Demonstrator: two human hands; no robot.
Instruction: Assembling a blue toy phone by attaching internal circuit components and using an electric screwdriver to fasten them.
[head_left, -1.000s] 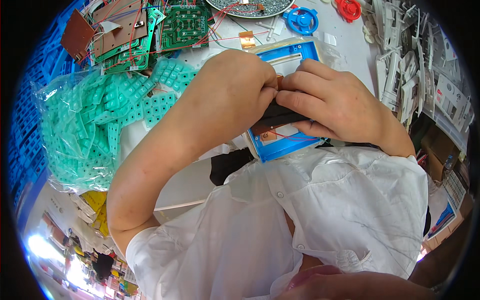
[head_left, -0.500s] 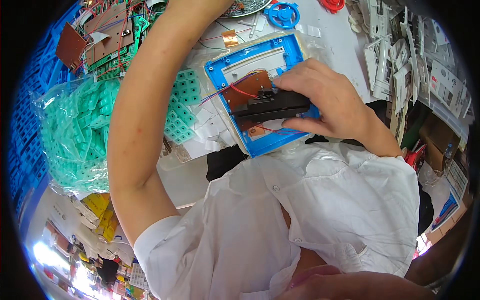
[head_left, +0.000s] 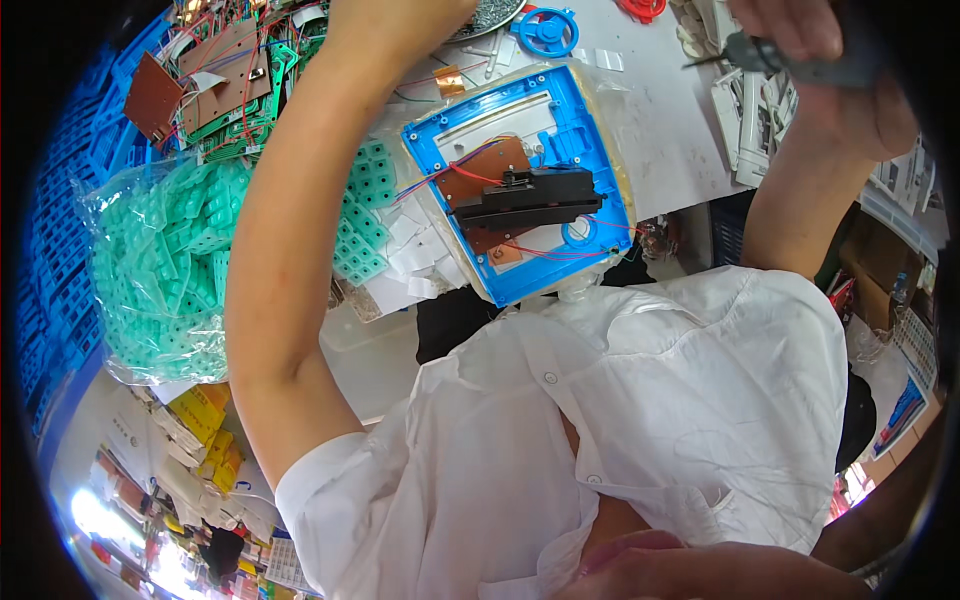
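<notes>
My right hand [head_left: 810, 70] is raised at the upper right, its fingers closed round a dark grey power screwdriver [head_left: 755, 52] whose thin bit points left. My left hand [head_left: 415, 22] reaches to the top edge, beside a round metal dish [head_left: 505, 16] of small screws; its fingers are mostly cut off. Below and between my hands lies a blue plastic housing [head_left: 515, 285], open side up. On it rest a brown circuit board [head_left: 490, 165] and a long black plastic part [head_left: 530, 198], with thin coloured wires about them. Neither hand touches the housing.
A clear bag [head_left: 165, 270] of green rubber keypads lies left, with loose keypads [head_left: 360, 235] beside my left forearm. Wired circuit boards [head_left: 225, 75] are heaped at the upper left. A blue wheel-shaped part [head_left: 548, 32] lies behind the housing. White plastic parts [head_left: 745, 120] are piled at right.
My right hand has left the black part and moved up and right, and now holds the power screwdriver. The black part stays on the housing. My left hand remains by the dish.
</notes>
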